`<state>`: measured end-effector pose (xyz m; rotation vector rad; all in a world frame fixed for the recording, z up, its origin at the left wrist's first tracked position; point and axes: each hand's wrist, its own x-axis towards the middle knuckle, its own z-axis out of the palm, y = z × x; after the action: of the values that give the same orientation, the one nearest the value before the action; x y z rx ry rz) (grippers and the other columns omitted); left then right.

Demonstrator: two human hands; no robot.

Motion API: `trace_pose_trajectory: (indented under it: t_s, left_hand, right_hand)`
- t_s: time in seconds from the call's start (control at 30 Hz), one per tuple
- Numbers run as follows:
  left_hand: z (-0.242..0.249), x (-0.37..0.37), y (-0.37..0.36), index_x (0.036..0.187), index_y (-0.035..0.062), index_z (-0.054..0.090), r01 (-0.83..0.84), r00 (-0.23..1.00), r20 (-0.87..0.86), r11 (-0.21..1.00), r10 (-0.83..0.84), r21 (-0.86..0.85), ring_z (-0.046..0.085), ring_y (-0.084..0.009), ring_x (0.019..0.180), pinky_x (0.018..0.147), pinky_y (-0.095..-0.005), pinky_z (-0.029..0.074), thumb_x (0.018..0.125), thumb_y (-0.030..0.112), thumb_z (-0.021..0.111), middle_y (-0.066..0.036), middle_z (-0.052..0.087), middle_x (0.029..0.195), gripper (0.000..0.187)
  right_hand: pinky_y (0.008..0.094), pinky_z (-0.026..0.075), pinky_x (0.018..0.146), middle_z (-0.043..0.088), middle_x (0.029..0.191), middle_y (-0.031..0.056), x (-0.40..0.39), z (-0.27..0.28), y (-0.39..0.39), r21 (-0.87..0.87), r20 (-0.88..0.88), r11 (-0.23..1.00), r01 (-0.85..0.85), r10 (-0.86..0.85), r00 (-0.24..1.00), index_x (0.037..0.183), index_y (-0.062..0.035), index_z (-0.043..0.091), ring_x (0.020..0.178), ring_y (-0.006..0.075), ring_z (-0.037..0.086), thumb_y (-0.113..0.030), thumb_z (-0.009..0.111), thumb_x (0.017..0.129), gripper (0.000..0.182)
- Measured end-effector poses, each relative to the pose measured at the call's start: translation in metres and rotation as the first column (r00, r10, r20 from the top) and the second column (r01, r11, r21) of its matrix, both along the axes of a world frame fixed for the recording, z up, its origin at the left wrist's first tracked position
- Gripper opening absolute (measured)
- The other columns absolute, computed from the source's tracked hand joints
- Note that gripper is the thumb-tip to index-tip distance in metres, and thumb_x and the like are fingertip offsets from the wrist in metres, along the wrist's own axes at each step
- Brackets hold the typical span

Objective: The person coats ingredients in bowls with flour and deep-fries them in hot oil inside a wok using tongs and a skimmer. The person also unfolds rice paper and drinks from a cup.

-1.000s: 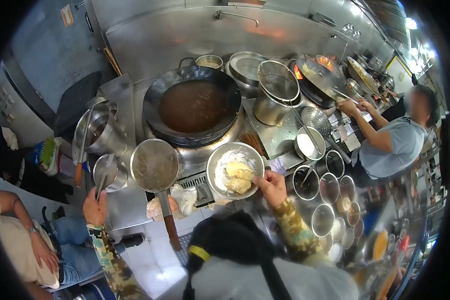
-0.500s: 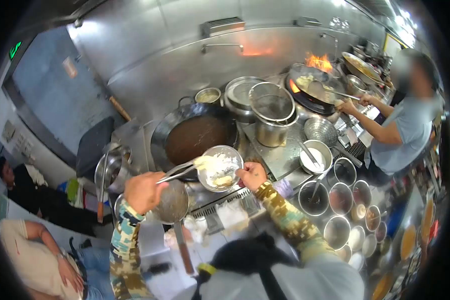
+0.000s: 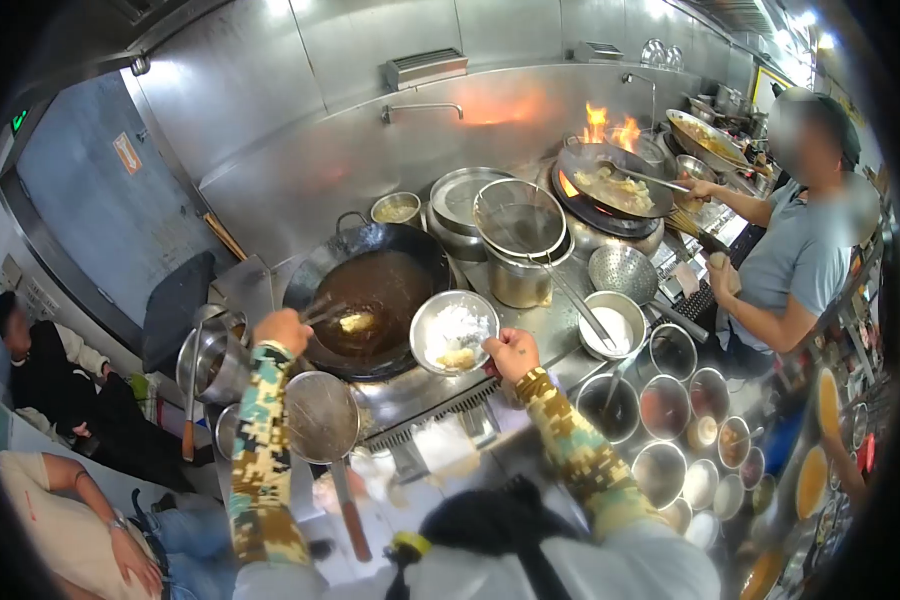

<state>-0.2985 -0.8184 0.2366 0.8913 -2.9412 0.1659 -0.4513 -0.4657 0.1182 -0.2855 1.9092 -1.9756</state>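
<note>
My left hand (image 3: 283,332) is closed around metal tongs (image 3: 320,312) that reach over the wok (image 3: 301,277) of dark oil. At the tongs' tips, a pale coated piece of food (image 3: 358,322) lies at the oil's surface. My right hand (image 3: 512,355) pinches the rim of a small steel bowl (image 3: 418,325), held at the wok's right edge. White powder (image 3: 460,322) coats the inside of this bowl, and another pale coated piece (image 3: 457,358) rests in its bottom.
A round strainer (image 3: 322,415) lies in front of the wok, and a pot (image 3: 522,278) topped by a sieve stands right of it. Several sauce containers (image 3: 660,472) fill the right side. Beyond, a co-worker (image 3: 805,250) handles a flaming wok (image 3: 610,190). Two people sit at left.
My left hand has moved the tongs from the bowl leftward over the wok, and a coated piece now lies in the oil. The co-worker's near hand has left the flaming wok.
</note>
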Motion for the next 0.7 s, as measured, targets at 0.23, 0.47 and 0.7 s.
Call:
trace_pose_trajectory:
  t_s: [0.23,0.47,0.7]
  left_hand:
    - [0.053,0.058,0.092,0.109,0.0081,0.066,0.647,0.761,-0.161,0.754,-0.628,0.112,0.065,-0.0349,0.089,0.077,-0.0445,0.051,0.083,0.042,0.066,-0.015,0.069,0.097,0.043]
    - [0.060,0.079,0.095,0.091,0.0112,0.067,0.449,0.885,-0.158,0.893,-0.438,0.040,0.063,-0.0359,0.078,0.068,-0.0483,0.048,0.085,0.031,0.063,-0.013,0.067,0.083,0.021]
    - [-0.022,0.020,0.016,0.083,0.0059,0.071,0.154,0.982,0.104,0.988,-0.156,0.023,0.066,-0.0355,0.088,0.075,-0.0477,0.052,0.084,0.030,0.067,-0.016,0.069,0.085,0.025]
  right_hand:
    - [0.0288,0.045,0.046,0.059,0.055,0.0084,0.010,0.004,-0.019,0.001,-0.026,0.994,-0.114,0.114,0.993,0.064,-0.0019,0.055,0.049,0.0146,0.059,-0.016,0.066,0.082,0.025]
    - [0.0289,0.052,0.044,0.055,0.059,0.0055,0.016,0.006,-0.027,0.028,-0.061,0.996,-0.089,0.091,0.994,0.060,-0.0046,0.048,0.050,0.0157,0.060,-0.011,0.066,0.081,0.029]
    - [0.0299,0.048,0.048,0.062,0.058,0.0117,0.010,-0.005,-0.010,0.012,0.010,0.998,-0.057,0.057,0.998,0.064,-0.0020,0.054,0.051,0.0171,0.061,-0.015,0.064,0.082,0.025]
